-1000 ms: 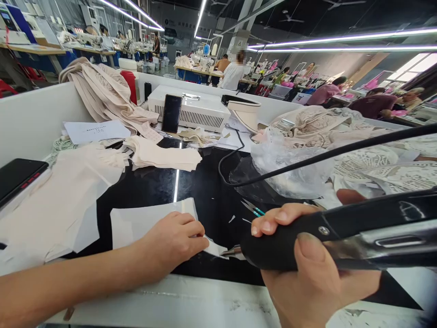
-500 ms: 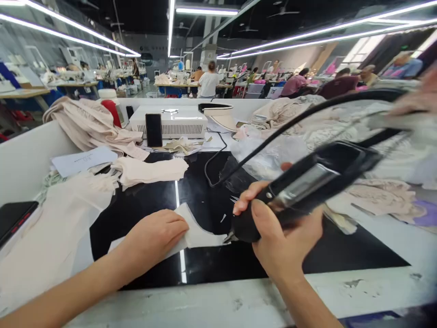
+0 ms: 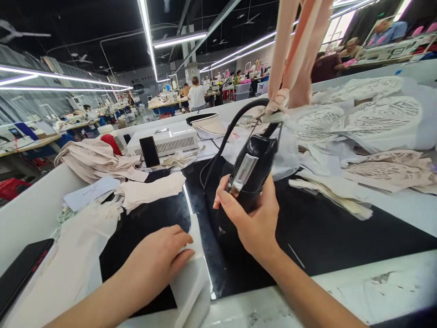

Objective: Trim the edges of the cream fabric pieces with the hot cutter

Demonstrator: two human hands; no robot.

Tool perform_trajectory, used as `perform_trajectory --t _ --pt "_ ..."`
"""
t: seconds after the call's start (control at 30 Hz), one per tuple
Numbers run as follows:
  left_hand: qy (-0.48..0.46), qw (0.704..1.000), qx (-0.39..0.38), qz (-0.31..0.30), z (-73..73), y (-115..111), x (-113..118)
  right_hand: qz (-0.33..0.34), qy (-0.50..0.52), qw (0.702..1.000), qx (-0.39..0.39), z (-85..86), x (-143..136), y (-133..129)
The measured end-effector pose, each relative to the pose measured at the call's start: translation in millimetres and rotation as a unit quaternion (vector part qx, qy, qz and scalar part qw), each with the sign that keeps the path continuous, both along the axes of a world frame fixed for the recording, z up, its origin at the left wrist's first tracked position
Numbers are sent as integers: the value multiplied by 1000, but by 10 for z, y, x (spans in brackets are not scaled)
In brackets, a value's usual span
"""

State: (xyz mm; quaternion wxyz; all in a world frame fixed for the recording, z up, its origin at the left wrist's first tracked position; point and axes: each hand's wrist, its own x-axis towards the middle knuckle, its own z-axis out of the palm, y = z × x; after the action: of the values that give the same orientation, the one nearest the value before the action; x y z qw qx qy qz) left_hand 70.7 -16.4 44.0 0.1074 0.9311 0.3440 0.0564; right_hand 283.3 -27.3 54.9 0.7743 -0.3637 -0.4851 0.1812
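Note:
My right hand (image 3: 254,212) is wrapped round a black corded hand tool (image 3: 251,168), which hangs from pink cloth strips (image 3: 287,59) and points down over the black mat (image 3: 327,232). To its left, my left hand (image 3: 164,257) presses on a white fabric piece (image 3: 194,282) that runs down over the mat's front edge. Its thumb and fingers lie bent on the cloth, slightly apart. The tool's tip is dark and hard to make out, a little right of the fabric. Behind my left hand lies a stack of cream pieces (image 3: 153,189).
A white box (image 3: 164,141) with a phone (image 3: 149,151) leaning on it stands at the back. Pale fabric heaps lie left (image 3: 64,259) and right (image 3: 378,114). A black and red device (image 3: 23,273) is at far left. People sit and stand farther off.
The view has turned. The tool has swung from a slant to nearly upright, its tip away from the fabric. The white piece now points toward me under my left hand.

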Motion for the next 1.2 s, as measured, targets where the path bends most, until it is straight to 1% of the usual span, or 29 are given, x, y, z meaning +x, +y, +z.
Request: perform_trajectory --t 0.07,0.17,0.27,0.33,0.43,0.6,0.83,1.2 --pt "-49 999 18 -14 -27 125 48 -4 3 1000 5 -31 -18 57" --pt "-94 995 -23 -30 -128 262 95 0 6 1000 11 -56 -47 150" --pt "-84 993 -77 -29 -223 292 102 24 15 1000 10 -57 -91 215" --pt "-74 991 -105 -22 -254 275 95 42 19 999 11 -52 -129 237" --pt "-61 989 -133 -10 -263 256 83 60 28 998 12 -42 -189 250" --pt "-58 988 -141 -6 -294 270 67 81 42 996 13 -28 -257 254" --pt "-85 987 -134 -19 -350 288 40 70 39 997 5 -31 -284 265" --pt "-65 989 -135 -5 -311 251 -5 67 36 997 14 -50 -287 272"
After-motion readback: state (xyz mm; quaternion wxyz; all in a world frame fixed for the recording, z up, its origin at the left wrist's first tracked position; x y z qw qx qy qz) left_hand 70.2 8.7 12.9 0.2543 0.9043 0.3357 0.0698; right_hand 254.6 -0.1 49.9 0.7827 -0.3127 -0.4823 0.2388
